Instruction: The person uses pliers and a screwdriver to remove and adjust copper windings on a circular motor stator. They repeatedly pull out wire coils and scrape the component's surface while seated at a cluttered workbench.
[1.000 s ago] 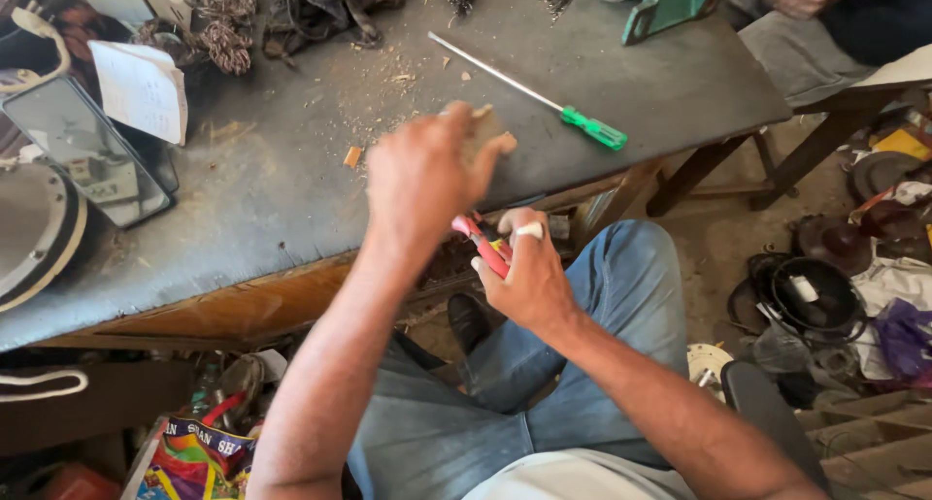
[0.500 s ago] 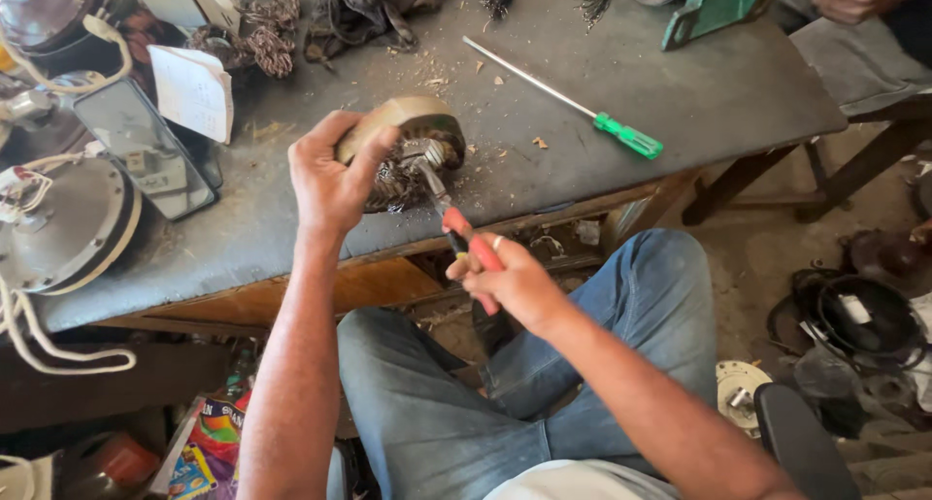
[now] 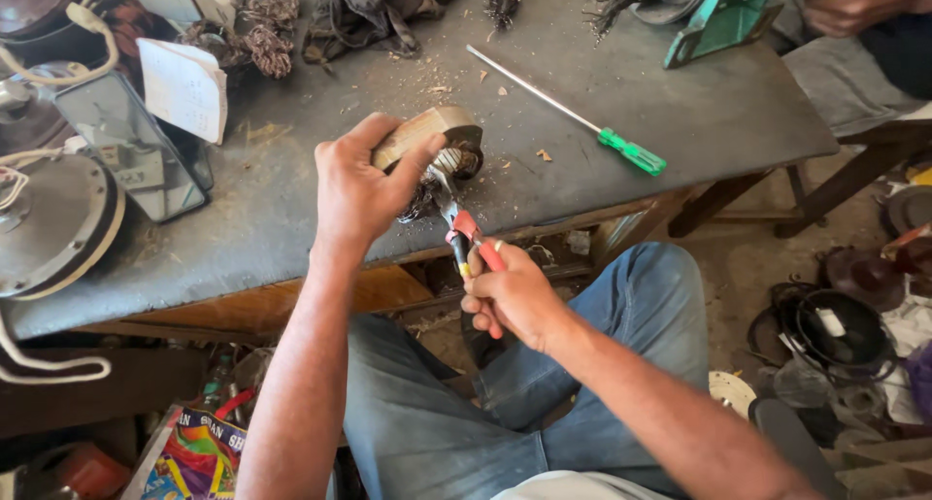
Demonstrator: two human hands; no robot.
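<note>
Left hand point(image 3: 361, 184) is clamped over a ring-shaped motor stator point(image 3: 432, 141) with frayed windings, holding it tilted on the near edge of the grey desk point(image 3: 680, 121). Right hand point(image 3: 515, 296) is clenched round red-handled pliers point(image 3: 464, 230), nose pushed into the winding bundle on the stator's near side.

Risks as I read it:
- Stator sits close to the desk edge, propped by one hand only. A hard pull toward the body could drag it off into the lap.
- If the pliers let go of the wire, the right hand snaps back; loose wire ends could jab the left fingers, which wrap right beside the nose.
- Left thumb is close to the pliers' nose, so there's a pinch risk.

Hard to make out:
- Pliers' tip is buried in the windings; can't tell whether it grips wire or just pries.
- Left palm hides most of the stator's far side.
- Green-handled screwdriver point(image 3: 582, 121) lies well apart, far right.
- Another person's hand point(image 3: 845, 0) is cut off at the far right corner.
- Round metal housing point(image 3: 53, 223) at left is cropped by the frame.
</note>
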